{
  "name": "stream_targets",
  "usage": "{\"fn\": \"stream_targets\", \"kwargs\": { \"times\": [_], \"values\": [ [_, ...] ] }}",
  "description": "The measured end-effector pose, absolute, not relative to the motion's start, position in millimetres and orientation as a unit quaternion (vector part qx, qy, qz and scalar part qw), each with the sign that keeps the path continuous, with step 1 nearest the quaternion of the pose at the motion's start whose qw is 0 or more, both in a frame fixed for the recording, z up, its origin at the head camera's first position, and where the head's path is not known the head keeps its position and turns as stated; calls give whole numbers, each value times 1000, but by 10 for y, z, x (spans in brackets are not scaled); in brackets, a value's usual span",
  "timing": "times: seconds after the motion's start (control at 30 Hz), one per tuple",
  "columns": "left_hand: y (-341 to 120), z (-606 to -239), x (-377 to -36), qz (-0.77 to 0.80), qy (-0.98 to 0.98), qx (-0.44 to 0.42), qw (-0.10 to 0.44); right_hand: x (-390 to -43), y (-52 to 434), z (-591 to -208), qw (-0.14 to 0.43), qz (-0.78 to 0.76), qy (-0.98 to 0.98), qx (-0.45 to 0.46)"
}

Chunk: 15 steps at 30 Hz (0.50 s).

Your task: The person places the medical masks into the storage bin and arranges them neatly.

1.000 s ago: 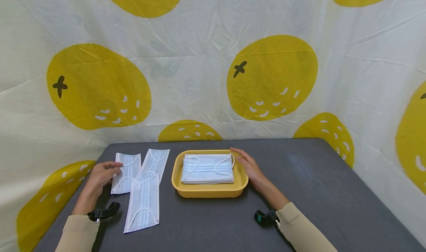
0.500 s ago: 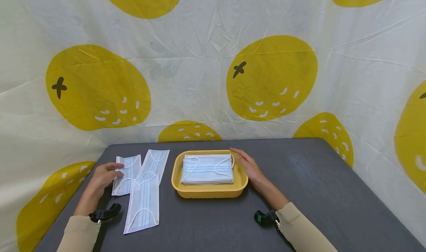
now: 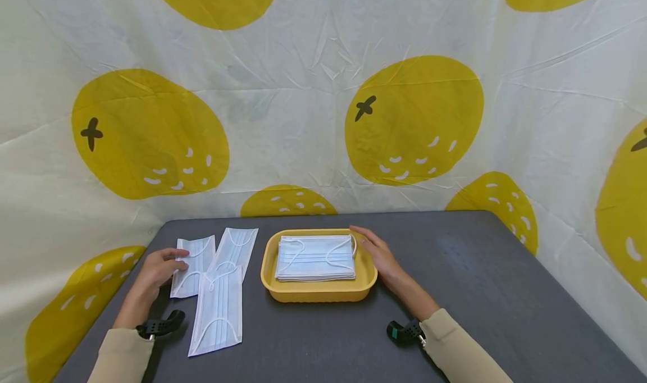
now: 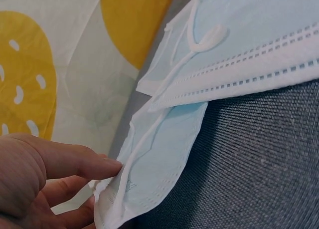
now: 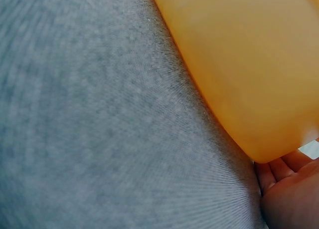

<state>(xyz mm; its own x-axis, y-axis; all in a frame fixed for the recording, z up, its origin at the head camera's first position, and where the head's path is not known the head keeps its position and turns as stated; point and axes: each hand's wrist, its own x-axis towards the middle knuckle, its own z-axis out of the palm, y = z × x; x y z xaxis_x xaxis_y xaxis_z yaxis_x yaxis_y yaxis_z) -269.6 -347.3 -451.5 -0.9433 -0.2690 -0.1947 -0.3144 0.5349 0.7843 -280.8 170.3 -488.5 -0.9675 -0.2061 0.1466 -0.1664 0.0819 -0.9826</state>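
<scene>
My left hand (image 3: 158, 270) pinches the left long edge of a pale blue face mask (image 3: 194, 254), the leftmost of three loose ones. In the left wrist view the thumb (image 4: 94, 164) lies on the mask's upper side, with fingers behind its edge. Partly over that mask lies a nearer mask (image 3: 218, 310), and another mask (image 3: 240, 245) lies farther back. A yellow tray (image 3: 318, 293) holds a neat stack of face masks (image 3: 315, 256), ear loops on top. My right hand (image 3: 381, 256) rests against the tray's right side, fingers extended along it; some fingers are hidden.
Everything lies on a dark grey table (image 3: 455, 315). Behind and beside it hangs a white curtain (image 3: 288, 124) with yellow fruit prints. A black wrist device (image 3: 162, 324) sits on the left wrist, and another wrist device (image 3: 404, 331) on the right.
My left hand's fingers have shifted slightly and now pinch the leftmost mask, which has moved a little toward me. The right hand and tray have stayed put.
</scene>
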Motion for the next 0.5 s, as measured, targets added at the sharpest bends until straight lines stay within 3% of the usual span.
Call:
{"fn": "stream_targets", "kwargs": {
  "times": [0.5],
  "values": [
    [-3505,-4557,-2728,455,874,-168,29,-2784,1702,-4867,18,-666,736,-124]
  ]
}}
